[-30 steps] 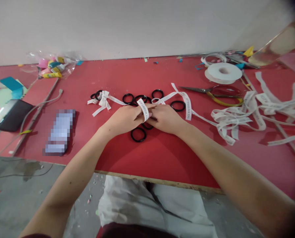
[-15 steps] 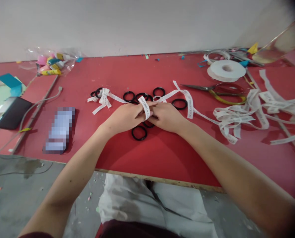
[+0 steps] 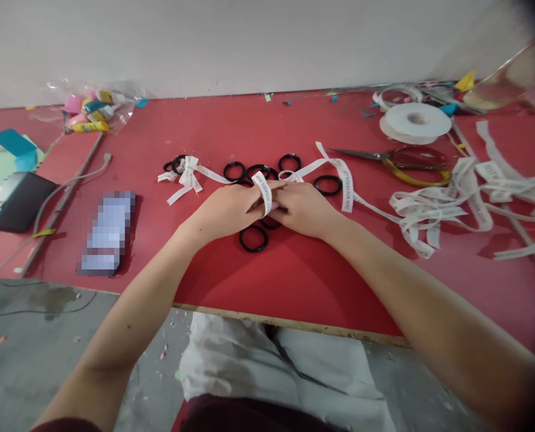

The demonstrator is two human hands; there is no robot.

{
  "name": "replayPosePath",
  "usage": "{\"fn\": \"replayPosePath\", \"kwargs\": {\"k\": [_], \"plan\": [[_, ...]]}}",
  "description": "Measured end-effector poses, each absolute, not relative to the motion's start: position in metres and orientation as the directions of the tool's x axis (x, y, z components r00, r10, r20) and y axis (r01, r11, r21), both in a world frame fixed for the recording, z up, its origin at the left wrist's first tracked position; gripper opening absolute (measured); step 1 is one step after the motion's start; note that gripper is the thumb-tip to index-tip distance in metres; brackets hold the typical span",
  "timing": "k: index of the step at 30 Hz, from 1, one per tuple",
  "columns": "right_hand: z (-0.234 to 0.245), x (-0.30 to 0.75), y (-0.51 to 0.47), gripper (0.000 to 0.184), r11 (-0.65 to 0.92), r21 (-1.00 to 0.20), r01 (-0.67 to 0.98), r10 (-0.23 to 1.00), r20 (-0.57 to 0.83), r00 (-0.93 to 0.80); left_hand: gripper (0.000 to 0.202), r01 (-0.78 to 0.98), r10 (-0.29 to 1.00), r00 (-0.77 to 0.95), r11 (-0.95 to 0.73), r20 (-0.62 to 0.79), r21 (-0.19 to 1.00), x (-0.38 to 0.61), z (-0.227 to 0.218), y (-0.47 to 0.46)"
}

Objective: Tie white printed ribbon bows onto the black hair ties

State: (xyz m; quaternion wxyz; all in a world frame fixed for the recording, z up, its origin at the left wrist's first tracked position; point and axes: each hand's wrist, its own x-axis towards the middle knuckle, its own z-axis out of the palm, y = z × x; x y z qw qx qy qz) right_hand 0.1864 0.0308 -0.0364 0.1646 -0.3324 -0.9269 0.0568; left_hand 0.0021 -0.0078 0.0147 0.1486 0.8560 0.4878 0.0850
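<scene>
My left hand and my right hand meet over the red table, fingers closed on a white printed ribbon that wraps over my left fingers. The ribbon runs on to the right in a loop. A black hair tie lies just below my hands, and another is partly under them. Several more black hair ties lie just beyond my fingers. A hair tie with a finished white bow sits to the left.
Scissors and a white ribbon roll lie at the back right, with a heap of cut ribbon strips beside them. A blurred phone, a cable, a black case and a bag of small items lie at left.
Both hands stay together on the ribbon with only slight finger movement. The view has tilted a little, shifting everything slightly in the picture.
</scene>
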Motion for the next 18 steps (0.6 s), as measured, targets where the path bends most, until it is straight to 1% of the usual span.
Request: {"fn": "replayPosePath", "kwargs": {"k": [18], "plan": [[-0.0349,0.1858,0.0303,0.021,0.771,-0.213,0.600,0.637,0.261,-0.725,0.044,0.822,0.856,0.516,-0.485,-0.029,0.298,0.0041,0.0158,-0.0083]]}}
